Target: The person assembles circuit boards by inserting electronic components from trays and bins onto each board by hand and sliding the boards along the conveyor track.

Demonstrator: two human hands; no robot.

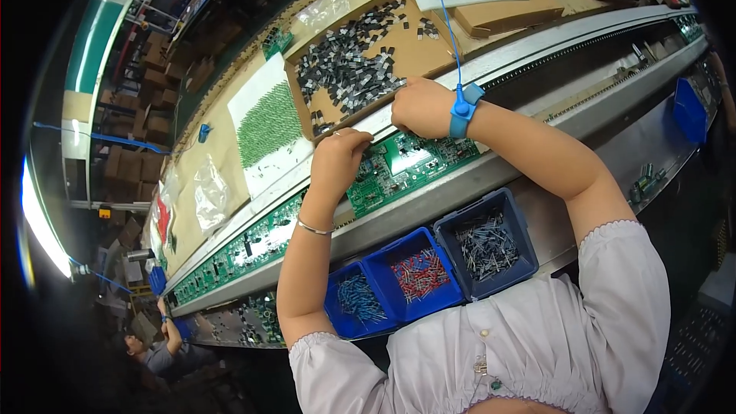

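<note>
Both hands were held over a green circuit board (399, 165) that lay in the rail of the conveyor line (537, 149). The left hand (337, 161) was curled, its fingertips pressed down at the board's upper left edge; whether a part was pinched in that grip could not be told, since the fingers were folded under. The right hand (420, 106), marked by a blue wrist strap (463, 111) with a coiled blue cord (448, 23) leading away, was clenched just above the board's far edge, beside the cardboard tray (414, 50) heaped with small black and grey components (349, 65). What that grip enclosed was hidden as well.

Insertion of a small part appeared to be the step in hand. It would be done well if the board were steadied by one hand while the part's legs were lined up squarely over their holes before any pressure was applied; bent legs were judged the likeliest fault. Only one part at a time should be drawn from the heap, so that none was scattered onto the neighbouring boards (253, 241) farther along the rail.

Nearer the body, three blue bins (448, 257) stood on the tabletop, filled with dark, red and blue parts. White sheets stuck with green parts (268, 123) lay beyond the rail.
</note>
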